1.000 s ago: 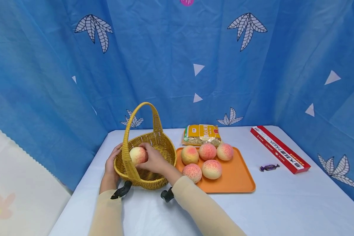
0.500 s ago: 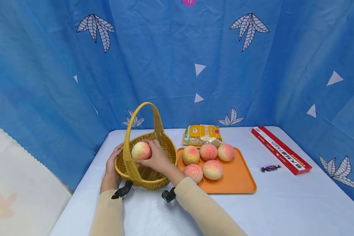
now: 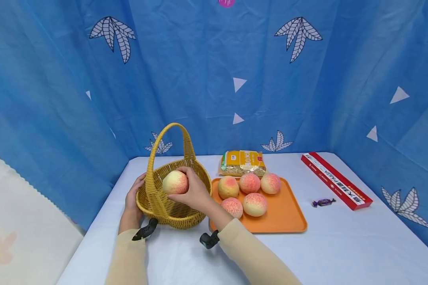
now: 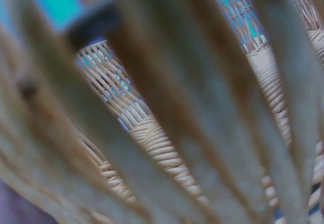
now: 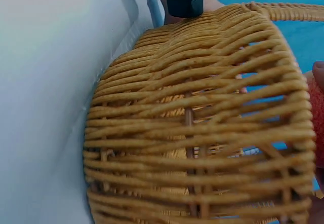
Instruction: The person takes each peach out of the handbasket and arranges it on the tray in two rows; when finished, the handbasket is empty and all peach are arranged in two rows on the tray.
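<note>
In the head view my right hand (image 3: 194,192) grips a peach (image 3: 174,183), pale yellow with a pink blush, between thumb and fingers. It is over the opening of a yellow wicker basket (image 3: 180,223), partly behind the tall arched handle (image 3: 149,174). My left hand (image 3: 132,202) holds the basket's left side, its fingers along the outer wall near the rim. Blurred weave of the basket (image 4: 162,148) fills the left wrist view. In the right wrist view the basket wall (image 5: 202,112) is close up, with a strip of the red peach (image 5: 316,117) at the right edge.
Right of the basket lies an orange tray (image 3: 287,219) with several peaches (image 3: 255,204). Behind it is a yellow food packet (image 3: 243,162). A red pasta box (image 3: 337,180) and a purple wrapped candy (image 3: 323,202) lie farther right on the white table.
My right hand has lifted the peach a little and shifted it rightward above the basket. My left hand stays at the basket's left side.
</note>
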Demonstrator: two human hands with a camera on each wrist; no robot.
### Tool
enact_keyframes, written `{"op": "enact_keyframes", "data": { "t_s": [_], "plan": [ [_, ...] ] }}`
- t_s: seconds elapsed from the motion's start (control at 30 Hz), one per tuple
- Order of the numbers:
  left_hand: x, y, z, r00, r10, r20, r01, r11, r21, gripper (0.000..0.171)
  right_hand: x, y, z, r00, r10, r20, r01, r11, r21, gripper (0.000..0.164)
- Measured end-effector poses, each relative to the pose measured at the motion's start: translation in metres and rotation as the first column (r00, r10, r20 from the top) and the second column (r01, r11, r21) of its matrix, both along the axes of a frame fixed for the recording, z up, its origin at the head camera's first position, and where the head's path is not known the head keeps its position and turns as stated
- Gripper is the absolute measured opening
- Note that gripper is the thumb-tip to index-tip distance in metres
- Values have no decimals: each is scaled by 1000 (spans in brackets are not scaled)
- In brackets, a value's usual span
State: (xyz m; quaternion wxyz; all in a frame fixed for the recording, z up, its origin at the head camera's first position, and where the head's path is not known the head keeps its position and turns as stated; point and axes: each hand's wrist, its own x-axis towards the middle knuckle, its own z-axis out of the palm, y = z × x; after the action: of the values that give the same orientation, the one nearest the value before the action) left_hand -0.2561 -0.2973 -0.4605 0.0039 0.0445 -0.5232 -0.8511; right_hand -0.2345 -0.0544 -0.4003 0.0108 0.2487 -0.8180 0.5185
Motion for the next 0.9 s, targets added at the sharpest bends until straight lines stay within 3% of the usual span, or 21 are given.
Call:
{"op": "enact_keyframes", "data": {
  "t_s": [0.37,0.57,0.9],
  "plan": [
    [1,-1,0,1000,12,-8,-11,998,54,34,12,35,2,998,55,21,-52,991,-123,80],
    [0,-3,-1,1000,-6,-26,8,996,86,33,17,52,4,998,32,50,-24,988,-151,79],
    [2,-3,-2,998,-21,-62,27,995,98,29,20,83,4,998,-27,-52,21,993,-113,77]
  ]
}}
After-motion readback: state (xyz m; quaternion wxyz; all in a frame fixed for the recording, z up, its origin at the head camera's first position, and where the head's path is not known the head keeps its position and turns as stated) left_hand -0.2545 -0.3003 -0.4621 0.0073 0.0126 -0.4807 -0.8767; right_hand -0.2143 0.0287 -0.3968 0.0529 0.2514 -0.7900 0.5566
